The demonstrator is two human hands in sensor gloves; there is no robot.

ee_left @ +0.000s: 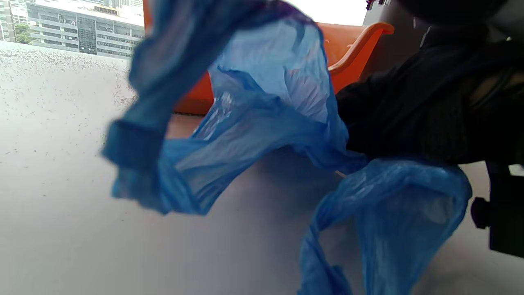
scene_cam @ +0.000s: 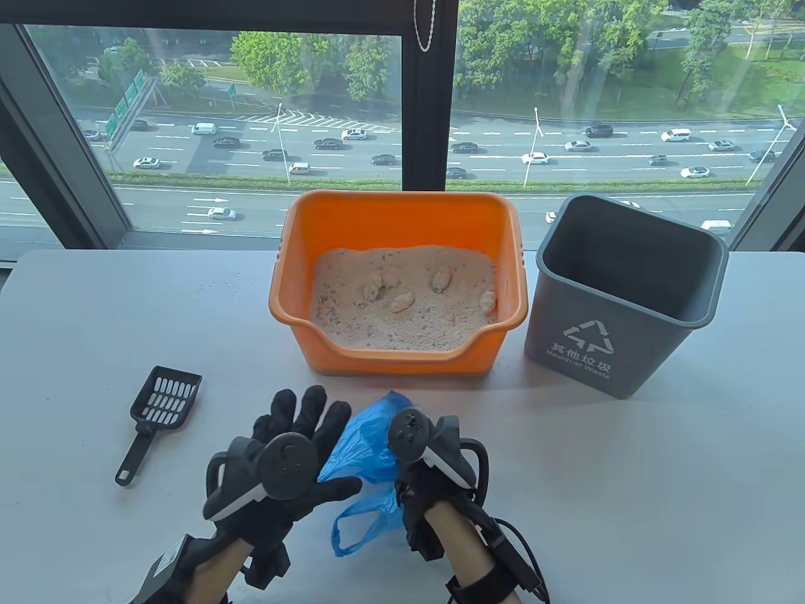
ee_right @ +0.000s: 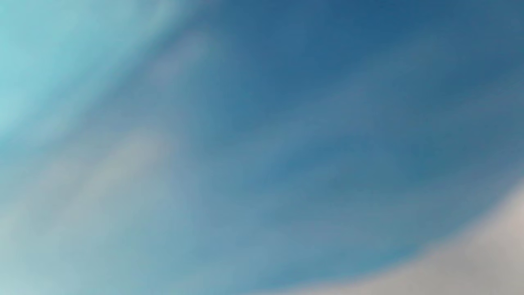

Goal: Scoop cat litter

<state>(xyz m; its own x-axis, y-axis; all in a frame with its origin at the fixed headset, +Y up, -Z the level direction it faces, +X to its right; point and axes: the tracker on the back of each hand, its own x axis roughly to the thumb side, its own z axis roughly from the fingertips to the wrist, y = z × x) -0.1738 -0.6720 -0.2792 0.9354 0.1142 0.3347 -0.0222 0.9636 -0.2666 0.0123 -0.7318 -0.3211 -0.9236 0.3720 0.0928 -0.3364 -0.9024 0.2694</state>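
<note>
An orange litter box [scene_cam: 290, 296] holds sandy litter [scene_cam: 402, 321] with several pale clumps [scene_cam: 441, 279]. A black slotted scoop [scene_cam: 160, 409] lies on the table to the left, untouched. My right hand [scene_cam: 418, 484] grips a crumpled blue plastic bag [scene_cam: 361, 447] just in front of the box, and its fingers are hidden under the tracker. My left hand [scene_cam: 295, 434] is spread open against the bag's left side, thumb under it. In the left wrist view the bag [ee_left: 266, 102] hangs above the table beside the right glove [ee_left: 409, 102]. The blurred bag [ee_right: 286, 123] fills the right wrist view.
A grey waste bin [scene_cam: 566, 327] with a recycling mark stands right of the litter box, and its inside looks bare. The white table [scene_cam: 660, 472] reaches back to a window. The box's orange corner [ee_left: 348, 49] shows behind the bag.
</note>
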